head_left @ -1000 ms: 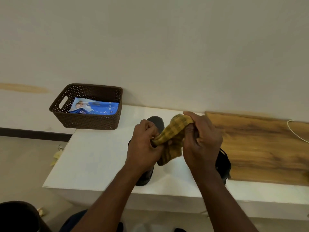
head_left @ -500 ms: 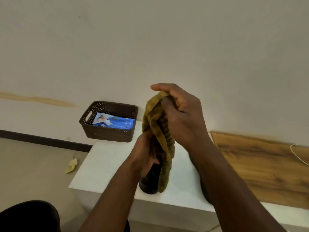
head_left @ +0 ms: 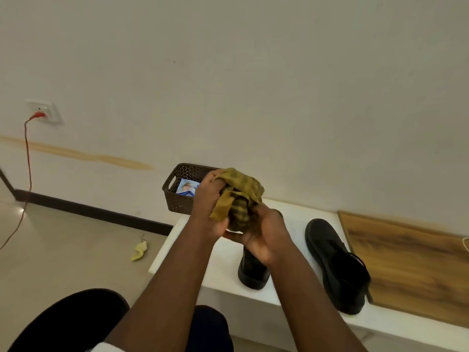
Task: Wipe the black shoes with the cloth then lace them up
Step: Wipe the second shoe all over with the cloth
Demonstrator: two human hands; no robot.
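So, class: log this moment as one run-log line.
phase: cloth prep | hands: left hand and right hand bunch yellow checked cloth | shoes: near shoe, far shoe on white table, untouched

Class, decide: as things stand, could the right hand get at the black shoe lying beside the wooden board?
Probably yes: the shoe lies uncovered near the right hand, though the cloth occupies both hands.

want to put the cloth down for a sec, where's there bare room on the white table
Bare patches: the near-left part of the white table, between its left edge and the upright black shoe, and the strip between that shoe and the black shoe lying flat. The back-left corner is crowded by the brown perforated basket.
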